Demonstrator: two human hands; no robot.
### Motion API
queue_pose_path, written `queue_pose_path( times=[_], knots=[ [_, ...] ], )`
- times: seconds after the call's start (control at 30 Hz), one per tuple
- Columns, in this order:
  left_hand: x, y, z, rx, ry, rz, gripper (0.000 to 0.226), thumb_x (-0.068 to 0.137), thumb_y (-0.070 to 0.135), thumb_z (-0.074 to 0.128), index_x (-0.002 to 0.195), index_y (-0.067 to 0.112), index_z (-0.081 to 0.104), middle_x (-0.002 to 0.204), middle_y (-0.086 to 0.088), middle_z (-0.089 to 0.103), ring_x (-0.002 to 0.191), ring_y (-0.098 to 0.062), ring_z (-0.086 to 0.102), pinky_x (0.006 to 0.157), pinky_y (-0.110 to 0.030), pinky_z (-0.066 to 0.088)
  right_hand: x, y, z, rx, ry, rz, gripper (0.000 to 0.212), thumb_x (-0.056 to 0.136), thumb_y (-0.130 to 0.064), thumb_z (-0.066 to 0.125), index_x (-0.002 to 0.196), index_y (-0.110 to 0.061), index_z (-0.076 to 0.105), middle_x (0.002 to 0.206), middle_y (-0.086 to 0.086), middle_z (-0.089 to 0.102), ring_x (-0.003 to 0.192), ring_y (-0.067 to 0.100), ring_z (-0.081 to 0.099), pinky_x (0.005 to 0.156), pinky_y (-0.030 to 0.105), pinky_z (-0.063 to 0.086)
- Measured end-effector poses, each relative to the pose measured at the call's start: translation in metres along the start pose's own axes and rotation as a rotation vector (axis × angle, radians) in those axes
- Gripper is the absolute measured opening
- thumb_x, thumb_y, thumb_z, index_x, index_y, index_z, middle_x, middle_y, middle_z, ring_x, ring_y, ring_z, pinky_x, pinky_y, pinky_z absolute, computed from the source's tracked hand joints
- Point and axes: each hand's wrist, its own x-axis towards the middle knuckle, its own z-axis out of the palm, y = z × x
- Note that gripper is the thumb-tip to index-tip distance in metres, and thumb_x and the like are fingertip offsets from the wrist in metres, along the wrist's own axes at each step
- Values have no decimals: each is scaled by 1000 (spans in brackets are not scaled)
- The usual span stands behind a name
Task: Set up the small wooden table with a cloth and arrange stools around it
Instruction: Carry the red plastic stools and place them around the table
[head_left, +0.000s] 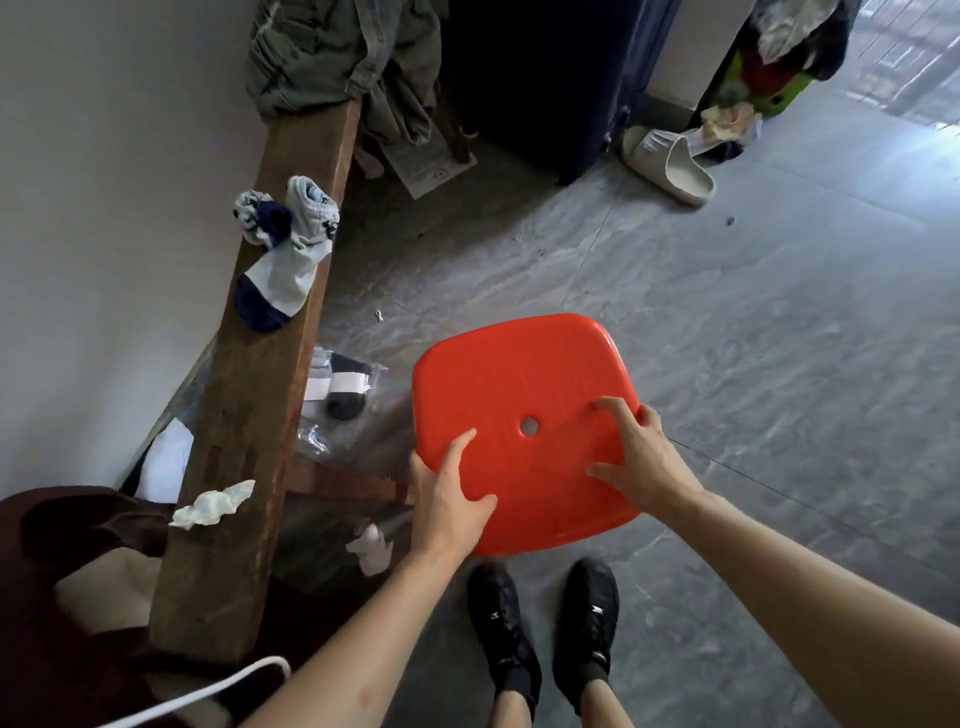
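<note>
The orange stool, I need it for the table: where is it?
In the head view the orange stool sits low centre, gripped by the left hand and right hand, above the black shoes.

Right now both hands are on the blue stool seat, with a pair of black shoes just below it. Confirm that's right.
Not quite: the stool seat is orange-red, not blue. The head view shows it plainly. The rest holds: the left hand and the right hand are both on it, fingers curled over its edges, and the black shoes are just below it.

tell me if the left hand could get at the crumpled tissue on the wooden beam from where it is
Probably yes. The left hand grips the orange stool, and the crumpled tissue lies uncovered on the wooden beam, nothing between, though that grip must release first.
</note>
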Motion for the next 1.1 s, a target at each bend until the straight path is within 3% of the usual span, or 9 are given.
queue_pose_path(
  times=[0.23, 0.5, 0.87, 1.1],
  knots=[
    [-2, 47, 23, 110, -110, 152, 74, 74, 13, 76, 135, 42, 46, 130, -6, 32, 121, -25, 48, 109, -27, 34, -39, 53, -22, 141, 86, 127, 76, 79, -21, 77, 138, -41, 33, 130, 13, 36, 101, 34, 59, 93, 42, 51],
    [-18, 120, 84, 273, -277, 335, 65, 77, 18, 73, 132, 39, 45, 131, -5, 30, 117, -23, 48, 104, -32, 41, -96, 137, -49, 313, 223, 302, 77, 77, -27, 77, 139, -41, 33, 128, 12, 39, 106, 35, 57, 96, 45, 48],
    [-69, 219, 216, 380, -470, 536, 60, 74, 13, 74, 123, 36, 50, 129, -5, 30, 118, -24, 49, 106, -38, 43, -176, 278, -81, 500, 389, 514, 76, 76, -27, 78, 137, -41, 35, 124, 12, 43, 107, 33, 57, 99, 44, 47],
    [-107, 274, 321, 510, -589, 698, 49, 73, 7, 74, 114, 28, 60, 127, -6, 36, 121, -23, 45, 102, -24, 34, -239, 363, -87, 605, 458, 688, 75, 82, -28, 72, 143, -39, 29, 126, 14, 40, 108, 35, 56, 99, 46, 46]
  ],
)
